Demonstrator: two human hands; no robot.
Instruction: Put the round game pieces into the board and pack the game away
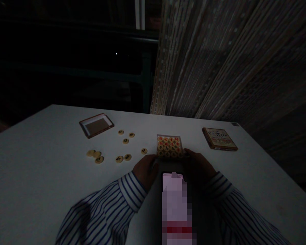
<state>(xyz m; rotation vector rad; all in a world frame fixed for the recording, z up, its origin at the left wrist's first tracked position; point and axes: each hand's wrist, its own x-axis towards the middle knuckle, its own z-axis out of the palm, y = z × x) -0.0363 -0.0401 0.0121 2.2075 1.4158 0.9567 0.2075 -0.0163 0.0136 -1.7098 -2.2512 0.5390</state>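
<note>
A small box of Chinese chess pieces (169, 146) is in front of me, its round wooden discs lying in rows with red and black characters. My left hand (146, 170) grips the box at its near left corner, fingers curled. At the near right corner my right hand (200, 166) holds it too, its fingertips along the edge and the rest in shadow. Left of the box lies a loose chess piece (144, 151). More loose pieces (125, 141) are scattered farther left, and a few pale discs (97, 154) lean on one another.
An open shallow box lid (97, 125) lies at the back left of the white table (53, 177). A closed printed box (220, 139) rests on the right. Below my hands is a lit phone (173, 204), partly blurred out. A striped curtain (206, 58) hangs behind the table.
</note>
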